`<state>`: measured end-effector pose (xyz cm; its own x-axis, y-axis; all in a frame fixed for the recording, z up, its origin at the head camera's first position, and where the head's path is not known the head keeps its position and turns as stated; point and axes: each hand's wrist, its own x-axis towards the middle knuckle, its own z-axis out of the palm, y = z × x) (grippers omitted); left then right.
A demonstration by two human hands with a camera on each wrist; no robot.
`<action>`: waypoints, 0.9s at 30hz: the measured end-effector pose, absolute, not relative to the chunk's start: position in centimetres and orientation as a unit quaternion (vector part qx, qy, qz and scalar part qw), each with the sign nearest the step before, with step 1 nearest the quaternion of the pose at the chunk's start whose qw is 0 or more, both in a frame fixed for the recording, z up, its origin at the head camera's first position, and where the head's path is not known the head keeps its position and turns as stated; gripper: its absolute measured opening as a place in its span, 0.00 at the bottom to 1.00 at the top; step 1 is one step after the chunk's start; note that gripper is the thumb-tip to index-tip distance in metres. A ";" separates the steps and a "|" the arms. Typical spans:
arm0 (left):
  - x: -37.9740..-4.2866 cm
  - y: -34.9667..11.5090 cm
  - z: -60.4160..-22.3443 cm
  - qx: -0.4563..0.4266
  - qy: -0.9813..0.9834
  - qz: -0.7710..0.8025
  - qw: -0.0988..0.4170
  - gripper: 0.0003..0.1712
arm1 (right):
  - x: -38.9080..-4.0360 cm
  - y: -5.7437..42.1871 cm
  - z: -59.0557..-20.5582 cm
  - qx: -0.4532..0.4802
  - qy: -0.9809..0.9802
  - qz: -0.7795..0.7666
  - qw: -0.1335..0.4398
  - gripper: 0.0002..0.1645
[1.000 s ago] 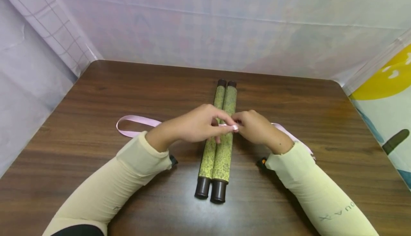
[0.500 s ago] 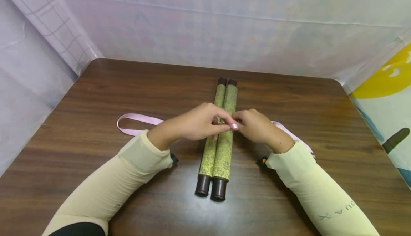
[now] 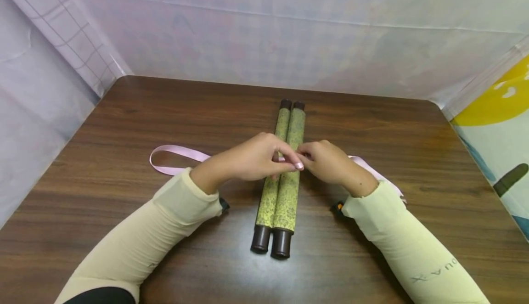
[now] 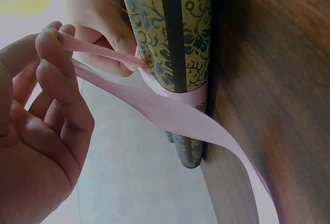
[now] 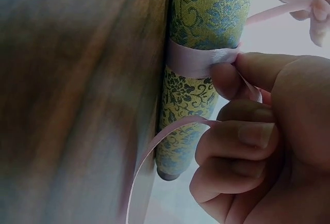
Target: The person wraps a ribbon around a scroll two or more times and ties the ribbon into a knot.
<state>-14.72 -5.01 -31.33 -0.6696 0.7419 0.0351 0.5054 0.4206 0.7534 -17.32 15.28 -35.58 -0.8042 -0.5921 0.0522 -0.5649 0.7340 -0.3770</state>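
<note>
A rolled scroll (image 3: pixel 285 207), two side-by-side rolls in yellow-green floral brocade with dark end caps, lies lengthwise on the table. Pink ribbon (image 5: pixel 196 61) wraps round its middle in the right wrist view. Above the scroll, my left hand (image 3: pixel 256 159) pinches a raised loop of the ribbon between thumb and fingertips. My right hand (image 3: pixel 330 164) pinches the ribbon against the scroll's right side, with a ribbon end passing through its curled fingers (image 5: pixel 237 141). In the left wrist view a loose length of ribbon (image 4: pixel 206 126) trails to the tabletop. The hands partly hide the crossing.
The brown wood-grain table (image 3: pixel 198 111) extends around the scroll. A ribbon loop (image 3: pixel 179 150) lies left of it, and a ribbon tail (image 3: pixel 376 173) runs out past the right wrist. A pale curtain (image 3: pixel 268 33) hangs behind the far edge.
The left fingertips have shifted slightly left, carrying the pinched ribbon a little away from the right hand. The right hand stays nearly still, and the scroll keeps its place.
</note>
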 end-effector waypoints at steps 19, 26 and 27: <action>-14.8 -5.1 -31.4 0.375 0.838 0.368 0.149 0.10 | -17.2 15.2 -35.4 -0.308 0.931 -0.191 0.039 0.14; -14.8 -5.2 -31.6 0.357 0.845 0.364 0.157 0.10 | -17.2 15.1 -35.5 -0.314 0.930 -0.190 0.036 0.15; -14.8 -5.2 -31.6 0.355 0.847 0.364 0.157 0.10 | -17.2 15.1 -35.5 -0.314 0.929 -0.191 0.036 0.15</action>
